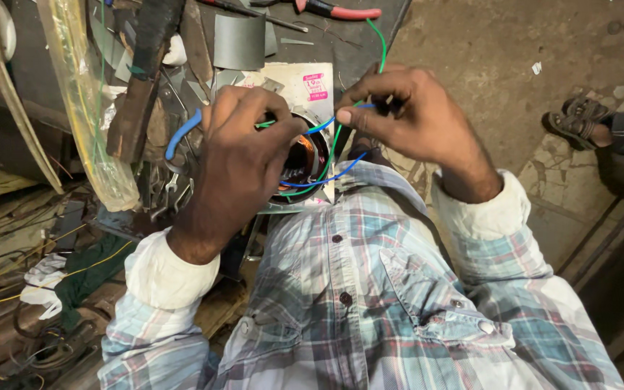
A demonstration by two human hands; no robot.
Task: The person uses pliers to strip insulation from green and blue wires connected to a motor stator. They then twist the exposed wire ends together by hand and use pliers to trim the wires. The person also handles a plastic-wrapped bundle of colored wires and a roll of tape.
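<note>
The left hand (243, 155) is curling over a round motor winding (301, 160) of copper coils, fingers pressed around a blue-handled tool (182, 134); its tip is hidden under the palm. The right hand (406, 108) is pinching the blue wire (326, 178) and green wire (382, 45) together just above the winding. A white card (303, 81) bearing a small pink label (315, 85) is lying beneath them, half covered. Red-handled pliers (341, 11) are being cut off at the top edge, and a sandalled foot (578, 119) is standing well apart
</note>
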